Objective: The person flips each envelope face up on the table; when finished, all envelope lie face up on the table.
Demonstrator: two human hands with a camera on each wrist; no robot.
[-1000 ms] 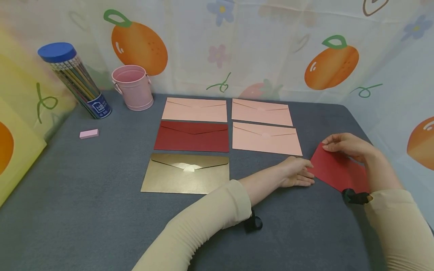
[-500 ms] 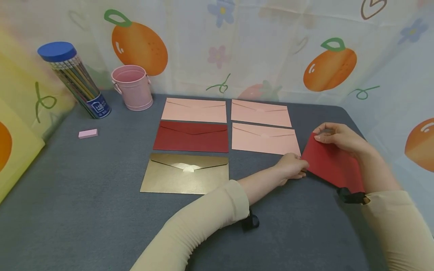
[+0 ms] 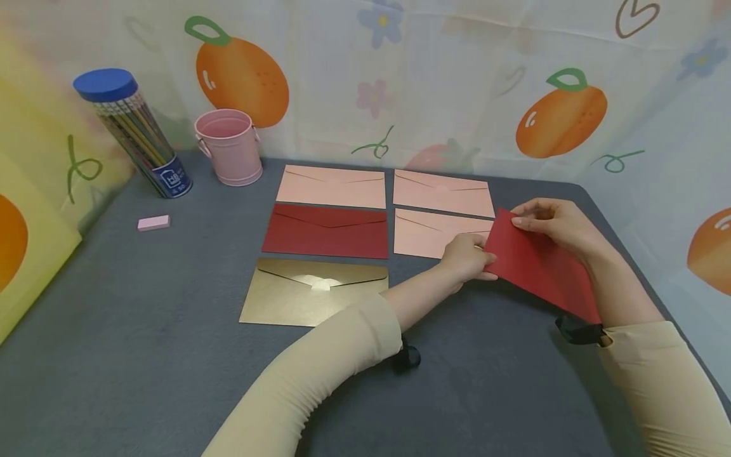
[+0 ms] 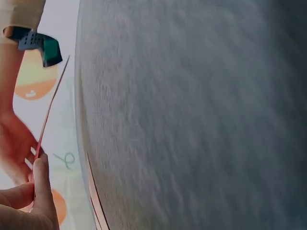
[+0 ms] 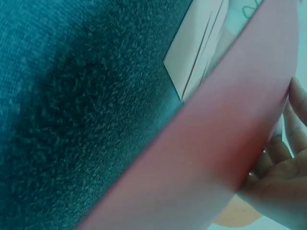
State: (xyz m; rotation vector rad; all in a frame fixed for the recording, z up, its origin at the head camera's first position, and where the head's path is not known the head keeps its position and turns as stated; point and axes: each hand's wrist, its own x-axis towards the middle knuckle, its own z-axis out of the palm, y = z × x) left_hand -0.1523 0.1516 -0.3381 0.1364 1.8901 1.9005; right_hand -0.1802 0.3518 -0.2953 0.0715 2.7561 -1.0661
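Note:
A plain red envelope (image 3: pixel 537 270) is raised above the table at the right in the head view, tilted. My right hand (image 3: pixel 565 228) pinches its upper edge near the far corner. At its left end, my left hand (image 3: pixel 464 257) pinches the edge between thumb and fingers. The left wrist view shows the envelope (image 4: pixel 49 112) edge-on, thin, apart from the table. In the right wrist view the envelope (image 5: pixel 211 134) fills the middle, blurred. Just behind it lies a pink envelope (image 3: pixel 428 230), partly covered by my left hand and the red envelope.
Other flat envelopes lie in rows: two pink ones, a dark red envelope (image 3: pixel 325 231) and a gold envelope (image 3: pixel 311 298) partly under my left sleeve. At the back left stand a pink bucket (image 3: pixel 231 149) and a tub of pencils (image 3: pixel 139 136). A pink eraser (image 3: pixel 153 223) lies nearby.
My left hand's straight fingers have closed on the red envelope's left end. Both hands have moved it leftward and up in the head view, toward the pink envelopes.

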